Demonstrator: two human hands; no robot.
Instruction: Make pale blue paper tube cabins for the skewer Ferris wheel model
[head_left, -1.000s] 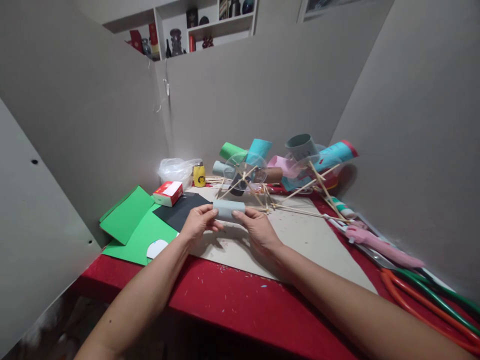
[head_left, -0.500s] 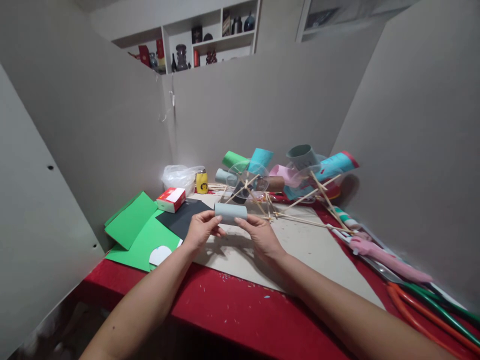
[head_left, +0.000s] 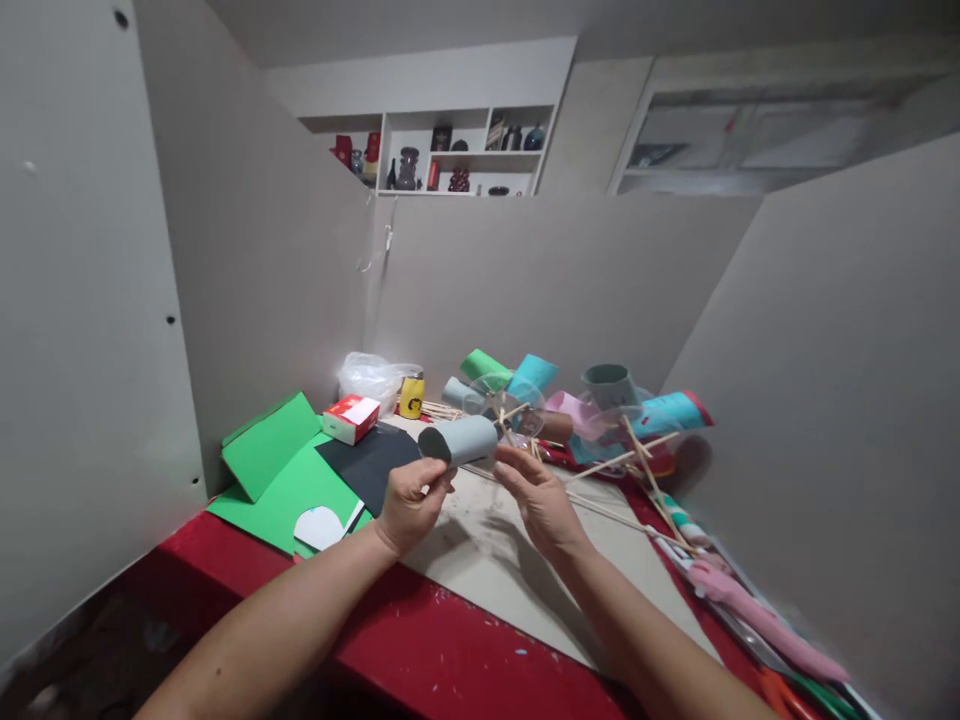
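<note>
A pale grey-blue paper tube (head_left: 463, 440) is raised above the board, its dark open end turned toward the left. My left hand (head_left: 414, 502) pinches the lower edge of that open end. My right hand (head_left: 536, 490) is at the tube's other end, its fingers bent around the rim. Just behind the tube are wooden sticks (head_left: 516, 412) crossed over a clear plastic disc, with green (head_left: 484, 367), blue (head_left: 534, 377) and brown (head_left: 556, 428) tubes around it.
Green sheets (head_left: 289, 500), a black sheet (head_left: 367, 468) and a red-white box (head_left: 351, 418) lie left. A yellow can (head_left: 412, 395) stands behind. A pink glue gun (head_left: 757, 610) lies right, on the red tabletop (head_left: 450, 640) around the beige board (head_left: 555, 590).
The tube has tilted, its left end now facing the camera more, and both hands have shifted with it. The camera view has tipped upward, showing more of the shelves.
</note>
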